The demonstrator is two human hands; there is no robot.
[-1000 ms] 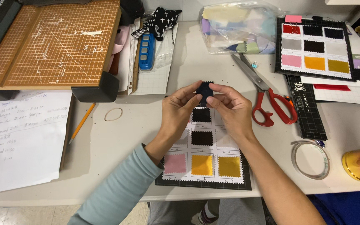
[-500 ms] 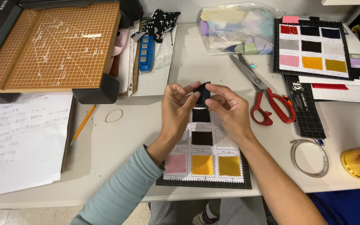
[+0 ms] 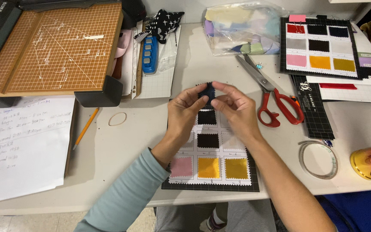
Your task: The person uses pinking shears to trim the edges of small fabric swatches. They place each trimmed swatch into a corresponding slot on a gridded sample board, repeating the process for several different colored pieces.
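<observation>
A pale worktable (image 3: 151,129), seen from above by the person seated at it. Nearest, a black sample card (image 3: 211,163) lies flat with rows of small pinked fabric squares in pink, gold and black. Above its top edge, both forearms reach forward, wrists raised off the card. The left hand (image 3: 185,114) and right hand (image 3: 235,109) meet, each pinching a small dark navy fabric swatch (image 3: 207,91) between thumb and fingertips. The swatch looks very light, limp and easily frayed; it is probably best held by its edges. Farther off lie red-handled scissors (image 3: 271,99), a tape ring (image 3: 318,159) and a paper cutter (image 3: 56,47).
</observation>
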